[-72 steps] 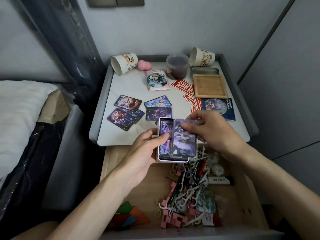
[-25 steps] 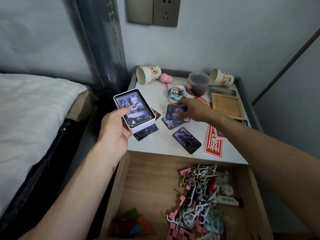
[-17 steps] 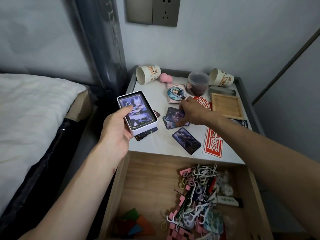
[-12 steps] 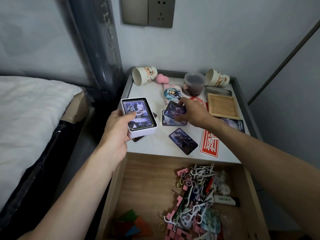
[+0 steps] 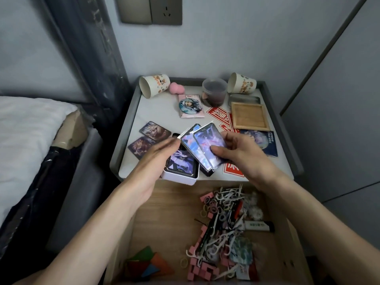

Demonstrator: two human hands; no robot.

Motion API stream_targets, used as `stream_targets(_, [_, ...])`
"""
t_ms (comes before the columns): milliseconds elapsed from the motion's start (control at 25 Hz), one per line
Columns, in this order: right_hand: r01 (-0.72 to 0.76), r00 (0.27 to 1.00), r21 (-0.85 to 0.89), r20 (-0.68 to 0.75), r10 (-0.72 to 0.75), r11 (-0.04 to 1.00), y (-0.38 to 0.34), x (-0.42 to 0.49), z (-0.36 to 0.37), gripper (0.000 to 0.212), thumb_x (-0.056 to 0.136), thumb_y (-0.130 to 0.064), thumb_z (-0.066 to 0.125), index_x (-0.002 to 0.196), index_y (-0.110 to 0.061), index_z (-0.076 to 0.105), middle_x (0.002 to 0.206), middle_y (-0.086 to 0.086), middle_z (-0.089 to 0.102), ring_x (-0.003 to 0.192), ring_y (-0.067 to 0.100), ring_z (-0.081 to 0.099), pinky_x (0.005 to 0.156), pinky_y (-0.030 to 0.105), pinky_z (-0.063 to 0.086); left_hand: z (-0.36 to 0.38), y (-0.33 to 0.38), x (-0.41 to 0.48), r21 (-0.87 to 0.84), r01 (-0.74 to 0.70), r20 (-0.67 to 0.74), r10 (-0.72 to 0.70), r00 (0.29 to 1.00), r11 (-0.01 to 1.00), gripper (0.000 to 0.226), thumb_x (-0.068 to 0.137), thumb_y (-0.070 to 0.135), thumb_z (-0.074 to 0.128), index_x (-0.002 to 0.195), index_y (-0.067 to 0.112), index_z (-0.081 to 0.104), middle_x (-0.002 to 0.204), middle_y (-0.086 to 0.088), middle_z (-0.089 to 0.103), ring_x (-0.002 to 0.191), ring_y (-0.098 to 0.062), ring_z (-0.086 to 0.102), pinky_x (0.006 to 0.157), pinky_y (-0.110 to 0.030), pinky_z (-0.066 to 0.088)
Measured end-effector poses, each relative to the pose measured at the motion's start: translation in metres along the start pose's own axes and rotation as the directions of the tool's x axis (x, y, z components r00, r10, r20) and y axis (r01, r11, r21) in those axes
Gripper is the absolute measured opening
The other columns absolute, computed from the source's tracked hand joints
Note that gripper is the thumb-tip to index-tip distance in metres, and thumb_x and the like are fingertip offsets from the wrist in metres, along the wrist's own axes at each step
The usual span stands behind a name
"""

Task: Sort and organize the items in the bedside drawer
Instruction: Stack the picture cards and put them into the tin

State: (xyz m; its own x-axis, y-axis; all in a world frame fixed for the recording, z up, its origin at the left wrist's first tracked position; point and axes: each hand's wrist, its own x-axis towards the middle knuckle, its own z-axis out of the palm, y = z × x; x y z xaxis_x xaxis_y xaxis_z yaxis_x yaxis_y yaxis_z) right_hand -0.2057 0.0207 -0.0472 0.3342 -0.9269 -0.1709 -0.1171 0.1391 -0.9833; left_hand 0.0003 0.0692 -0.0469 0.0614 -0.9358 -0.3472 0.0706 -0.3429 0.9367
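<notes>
While the left grip (image 5: pixel 156 159) clasps the white tin (image 5: pixel 178 179) along its left side, holding it at the front edge of the table (image 5: pixel 148 112) just above the open drawer (image 5: pixel 164 212), I can see a dark card (image 5: pixel 182 163) lying face up inside it. The right grip (image 5: pixel 240 155) is clenched on two sleeved cards (image 5: pixel 203 142), fanned and tilted over the tin's far right corner, with the thumb pressed on the upper one and the other fingers hidden behind. The left forefinger reaches the pair's far left corner, though I cannot tell whether it touches. Two loose cards (image 5: pixel 155 130) lie side by side near the table's left edge, and another card (image 5: pixel 206 173) pokes out beneath the held pair at the front edge. Along the back edge two paper cups (image 5: pixel 154 86) lie on their sides, one toward each corner, with a pink sponge (image 5: pixel 176 90) just beside the left cup and a lidded jar (image 5: pixel 213 92) between them. A badge packet (image 5: pixel 190 105) sits mid-table, red envelopes (image 5: pixel 218 114) spread to its right, a wooden tray (image 5: pixel 249 116) lies near the right edge, and a blue booklet (image 5: pixel 263 142) is in front of that. In the drawer a heap of floss picks, hair ties and pink blocks (image 5: pixel 222 223) fills the right half, with a lighter (image 5: pixel 259 226) at its right side and coloured triangles (image 5: pixel 148 262) in the front left corner
</notes>
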Motion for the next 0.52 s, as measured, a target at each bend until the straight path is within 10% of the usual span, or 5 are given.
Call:
stream_targets(320, [0.007,0.992,-0.190,0.127,0.018,0.982,-0.004,-0.009,-0.004,0.024,0.091,0.002,0.062,0.115,0.000,0.064,0.099,0.008,0.072,0.082,0.007,0.068,0.071,0.019,0.054,0.012,0.002,-0.009,0.025,-0.029,0.078,0.027,0.997,0.999,0.013,0.092,0.028,0.065,0.084,0.023,0.075,0.092,0.000,0.076,0.082,-0.012,0.071,0.073,-0.025,0.049])
stream_targets(520, [-0.004,1.000,-0.251,0.001,0.004,0.968,-0.002,-0.014,0.004,0.027,0.086,-0.007,0.073,0.112,-0.009,0.068,0.097,0.018,0.072,0.080,0.023,0.068,0.074,0.038,0.057,0.011,-0.003,-0.006,0.064,-0.016,0.078,0.011,0.997,0.998,0.011,0.089,0.024,0.068,0.080,0.019,0.072,0.086,-0.005,0.074,0.075,-0.014,0.068,0.063,-0.022,0.047])
